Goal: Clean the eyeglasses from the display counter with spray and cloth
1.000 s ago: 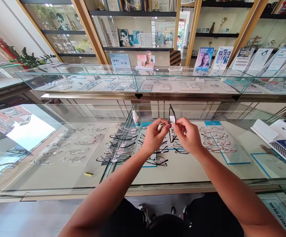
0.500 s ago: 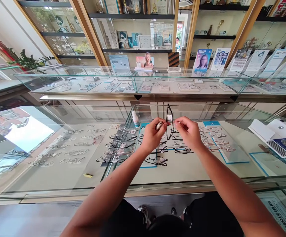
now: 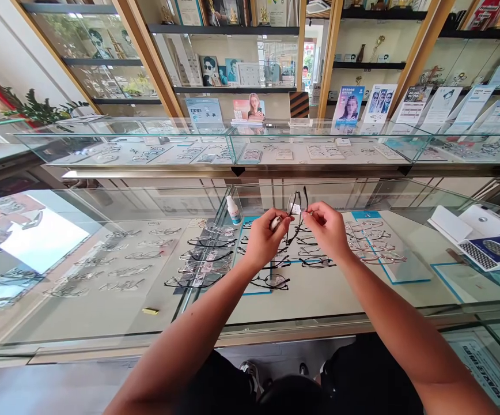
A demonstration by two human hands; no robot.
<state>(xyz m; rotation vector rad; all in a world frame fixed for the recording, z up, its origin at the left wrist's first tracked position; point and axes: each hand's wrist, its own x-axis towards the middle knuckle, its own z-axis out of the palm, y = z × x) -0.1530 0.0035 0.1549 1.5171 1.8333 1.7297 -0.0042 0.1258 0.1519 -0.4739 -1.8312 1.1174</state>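
Observation:
Above the glass counter I hold a pair of dark-framed eyeglasses upright, with a small white tag on it. My left hand is closed, pinching the frame between thumb and fingers. A short whitish object is also tucked in its curled fingers; its kind is unclear. On the other side, my right hand pinches the eyeglasses with thumb and forefinger. Below both hands lie rows of eyeglasses. A white spray bottle stands left of my left hand.
The glass counter runs across in front of me. More eyeglasses lie in rows on the left, near a small yellow item. A white-and-blue box sits at right. Behind stands another glass showcase.
The eyeglasses have turned between my hands, so a lens and a temple now show apart. Both hands keep their grip. The whole view has shifted slightly.

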